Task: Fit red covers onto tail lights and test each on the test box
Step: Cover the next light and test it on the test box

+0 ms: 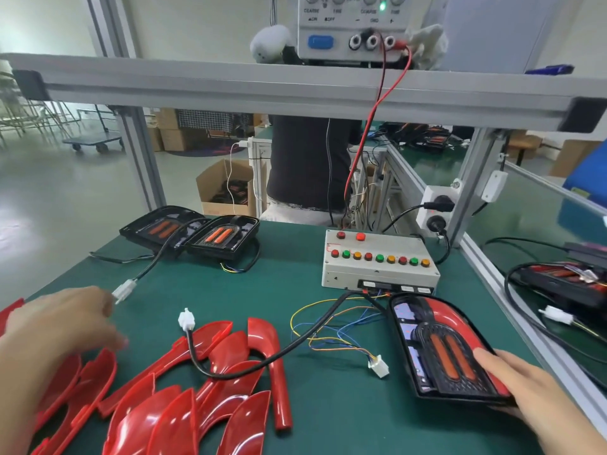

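Your right hand (522, 382) grips the covered tail light (443, 349) at its near end, long axis pointing at the test box (377, 261) just beyond. Left hand (65, 326) hovers loose, blurred, over red covers (184, 399) on the desk (262, 290); right is nearer.

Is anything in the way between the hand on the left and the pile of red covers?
Nothing visible blocks it. The left hand hovers right above the red covers. A black cable lies across some covers farther right.
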A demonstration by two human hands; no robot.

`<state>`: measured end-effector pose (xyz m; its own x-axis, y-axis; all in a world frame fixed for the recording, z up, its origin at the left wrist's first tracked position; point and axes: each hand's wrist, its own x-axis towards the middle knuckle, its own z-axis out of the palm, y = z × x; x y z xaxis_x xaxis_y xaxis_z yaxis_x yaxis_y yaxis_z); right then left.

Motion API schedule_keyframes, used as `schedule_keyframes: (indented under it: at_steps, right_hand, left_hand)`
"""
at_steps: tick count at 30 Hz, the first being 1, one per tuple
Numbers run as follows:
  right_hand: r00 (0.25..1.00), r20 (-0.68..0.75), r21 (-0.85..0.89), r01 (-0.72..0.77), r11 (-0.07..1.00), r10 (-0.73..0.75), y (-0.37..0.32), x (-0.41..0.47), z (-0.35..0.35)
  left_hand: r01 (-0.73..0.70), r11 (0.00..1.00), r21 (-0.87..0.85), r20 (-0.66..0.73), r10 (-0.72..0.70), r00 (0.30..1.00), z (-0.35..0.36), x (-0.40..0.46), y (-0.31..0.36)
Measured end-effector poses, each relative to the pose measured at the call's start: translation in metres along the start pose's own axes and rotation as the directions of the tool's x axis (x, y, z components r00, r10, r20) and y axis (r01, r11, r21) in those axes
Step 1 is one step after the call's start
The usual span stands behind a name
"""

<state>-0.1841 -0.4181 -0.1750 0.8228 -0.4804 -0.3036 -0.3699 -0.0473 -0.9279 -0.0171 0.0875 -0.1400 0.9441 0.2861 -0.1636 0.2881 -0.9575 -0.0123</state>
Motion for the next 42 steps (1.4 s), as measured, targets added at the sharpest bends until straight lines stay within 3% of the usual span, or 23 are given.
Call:
schedule_keyframes:
  at_steps: [6, 21, 26, 30, 32, 34, 37, 40, 42]
  right_hand:
    - [1.000, 0.017, -0.045, 0.020, 0.999, -0.019, 0.003, 0.002, 0.000]
    - [1.000, -0.028, -0.084, -0.006, 0.996, 0.004, 0.004, 0.000, 0.000]
    - [0.999, -0.034, -0.080, -0.009, 0.997, 0.006, 0.002, -0.002, 0.001]
    - [0.996, -0.070, -0.132, 0.046, 0.990, -0.056, -0.001, -0.003, 0.003]
    - [0.995, -0.075, -0.181, 0.054, 0.982, -0.068, -0.002, -0.003, 0.004]
    - [0.990, -0.090, -0.260, 0.079, 0.962, -0.106, -0.002, -0.005, 0.006]
    - [0.972, -0.125, -0.432, 0.128, 0.892, -0.200, -0.003, -0.005, 0.008]
    - [0.889, -0.161, -0.568, 0.272, 0.777, -0.430, -0.015, -0.017, 0.012]
    - [0.769, -0.107, -0.583, 0.465, 0.667, -0.630, -0.028, -0.033, 0.020]
  left_hand:
    - [-0.035, 0.997, 0.061, 0.097, 0.029, 0.995, 0.032, 0.005, -0.004]
    - [-0.193, 0.980, 0.058, -0.124, 0.198, 0.972, 0.016, -0.029, 0.077]
    - [-0.231, 0.970, -0.079, -0.191, 0.213, 0.958, 0.001, -0.039, 0.086]
    - [-0.334, 0.893, -0.302, -0.364, 0.216, 0.906, -0.023, -0.050, 0.094]
    - [-0.442, 0.790, -0.425, -0.516, 0.190, 0.835, -0.036, -0.063, 0.099]
    - [-0.589, 0.596, -0.545, -0.665, 0.121, 0.737, -0.052, -0.080, 0.105]
    - [-0.687, 0.077, -0.722, -0.687, 0.031, 0.726, -0.076, -0.099, 0.118]
    - [-0.506, -0.362, -0.783, -0.583, 0.143, 0.800, -0.091, -0.108, 0.135]
    - [-0.221, -0.505, -0.834, -0.425, 0.333, 0.842, -0.093, -0.111, 0.154]
